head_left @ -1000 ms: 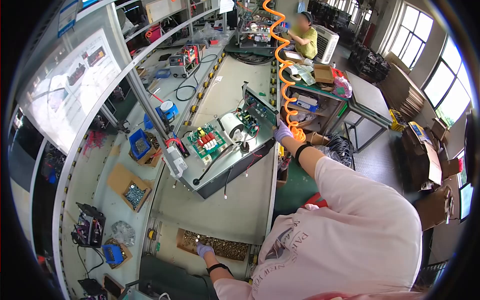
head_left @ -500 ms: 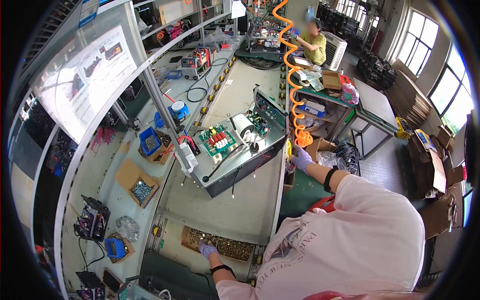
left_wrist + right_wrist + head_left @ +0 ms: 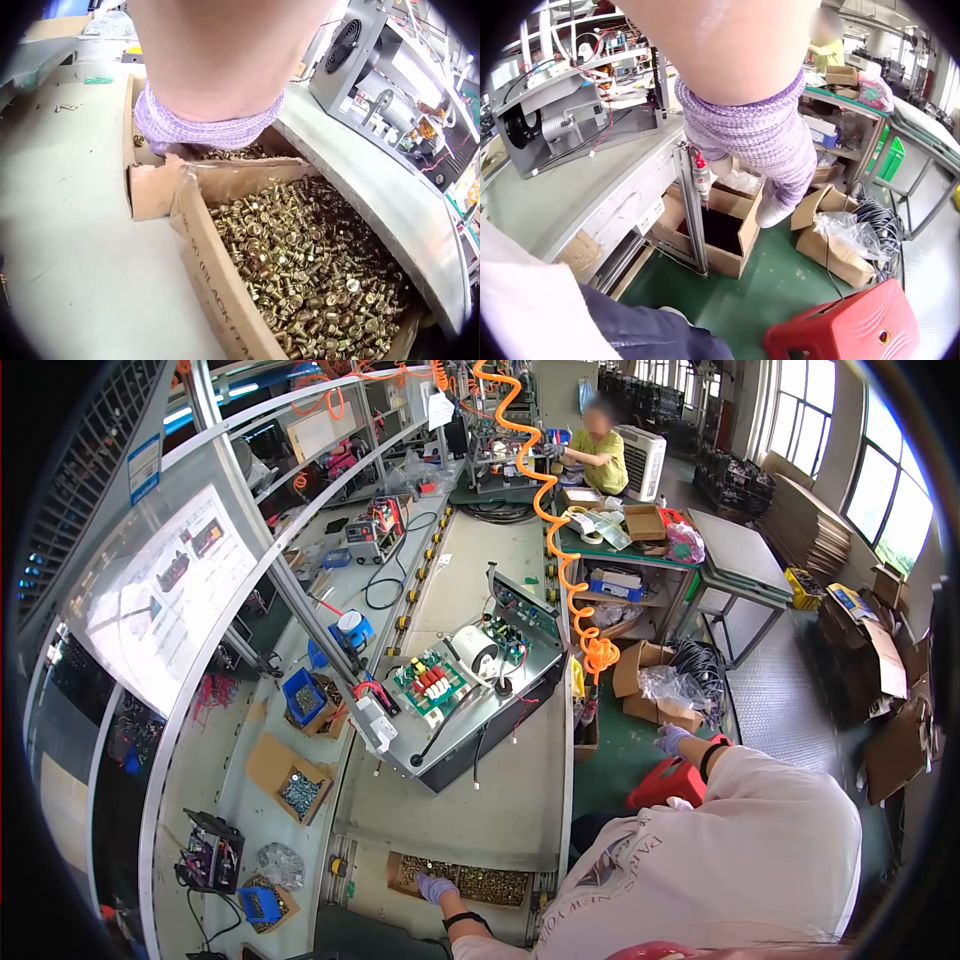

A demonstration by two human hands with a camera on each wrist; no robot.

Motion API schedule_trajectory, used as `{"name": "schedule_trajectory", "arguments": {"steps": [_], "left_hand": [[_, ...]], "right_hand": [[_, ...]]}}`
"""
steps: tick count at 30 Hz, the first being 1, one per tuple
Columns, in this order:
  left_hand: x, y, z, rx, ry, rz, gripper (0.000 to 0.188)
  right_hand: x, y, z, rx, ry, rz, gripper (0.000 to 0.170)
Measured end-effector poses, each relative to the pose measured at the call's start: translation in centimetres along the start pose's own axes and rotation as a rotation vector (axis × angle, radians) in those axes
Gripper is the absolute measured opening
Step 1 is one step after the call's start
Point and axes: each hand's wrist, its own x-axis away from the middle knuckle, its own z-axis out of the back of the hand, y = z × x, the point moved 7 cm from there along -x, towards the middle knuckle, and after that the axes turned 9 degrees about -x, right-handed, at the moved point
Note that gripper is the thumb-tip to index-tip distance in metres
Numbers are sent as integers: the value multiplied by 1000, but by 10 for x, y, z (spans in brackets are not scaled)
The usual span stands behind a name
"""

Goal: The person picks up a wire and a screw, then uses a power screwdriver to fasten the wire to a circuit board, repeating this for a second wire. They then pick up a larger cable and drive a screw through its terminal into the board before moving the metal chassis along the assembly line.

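Left hand [image 3: 210, 136]: fingers hidden beyond the cuff in left wrist view; grip on any screws unreadable. Right hand [image 3: 754, 142]: palm side hidden; small in head view. Front box [image 3: 214, 277]: cut off by bottom edge, its print incomplete. Stool [image 3: 847, 322]: cut off below. Worker [image 3: 605, 460]: head blurred. Poster [image 3: 165, 590]: text too small.

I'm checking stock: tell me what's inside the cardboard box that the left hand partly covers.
Brass-coloured screws show beside the left hand in that cardboard box. Whatever lies directly beneath the hand is covered and cannot be seen.
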Motion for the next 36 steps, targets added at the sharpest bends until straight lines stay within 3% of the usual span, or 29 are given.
{"name": "schedule_trajectory", "arguments": {"steps": [3,5,6,8,12,14,16,17,18,19,21,23,26,30,31,33,34,36], "left_hand": [[30,17,5,56,-105,0,30],[39,36,19,-203,85,-433,21],[39,35,21,-206,89,-441,21],[40,27,13,266,-132,-283,17],[105,37,27,307,-166,-125,24],[113,17,22,633,-317,130,28],[122,11,28,739,-204,158,33],[57,-35,32,731,-105,153,34],[47,-41,37,726,-231,-15,35],[56,-15,5,698,-278,-26,35],[66,14,-59,633,-388,-21,34],[85,24,-109,594,-455,0,34],[123,52,-161,586,-504,16,34],[180,73,-212,613,-528,58,34],[194,73,-219,624,-525,72,35],[220,76,-227,649,-518,97,36],[229,79,-230,660,-516,106,36],[241,89,-230,676,-511,119,37]], "right_hand": [[-20,19,-6,-23,-42,-11,50],[-22,18,-11,-89,-90,-20,48],[-26,11,-13,-123,-114,-19,47],[-35,-5,-18,-186,-165,-14,45],[-61,-35,-26,-212,-240,49,44],[-84,-45,-33,-217,-305,51,45],[-141,-50,-58,-37,-396,245,46],[-126,-60,-42,-70,-397,205,45],[-106,-88,-14,-111,-383,163,44],[-119,-96,-5,-151,-354,138,44],[-138,-113,9,39,-267,444,44],[-155,-113,24,-64,-294,310,45],[-171,-120,39,0,-238,257,65],[-159,-150,50,4,-143,486,89],[-154,-160,50,-18,-171,535,86],[-196,-154,-22,-113,-259,672,74],[-190,-163,-17,-105,-271,675,74],[-150,-178,-14,213,-581,582,57]]}}
